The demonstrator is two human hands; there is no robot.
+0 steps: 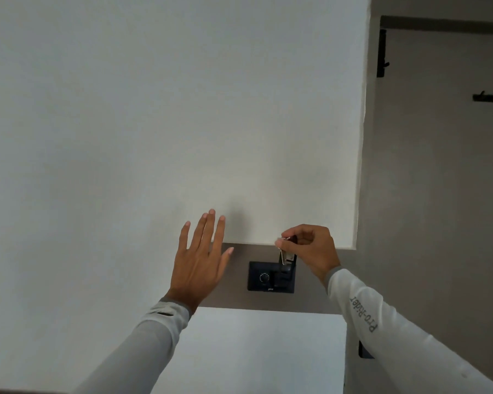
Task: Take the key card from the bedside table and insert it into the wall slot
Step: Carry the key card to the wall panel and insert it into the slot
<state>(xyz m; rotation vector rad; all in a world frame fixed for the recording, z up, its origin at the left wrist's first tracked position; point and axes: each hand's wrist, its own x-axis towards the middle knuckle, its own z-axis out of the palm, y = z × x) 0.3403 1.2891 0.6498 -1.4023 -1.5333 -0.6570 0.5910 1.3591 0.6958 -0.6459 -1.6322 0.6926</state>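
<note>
Right hand (308, 248) pinched the key card (283, 256) by its top edge, thumb and forefinger clamped on it. Card hung just below the pinch, lower end at the dark wall slot (282, 275) on the panel; how far in, couldn't tell. Looked thin, light, stiff, likely slick, so a top-edge pinch suited pushing straight down. Left hand (202, 263) stayed off the card, fingers spread, empty, flat near the wall.
</note>
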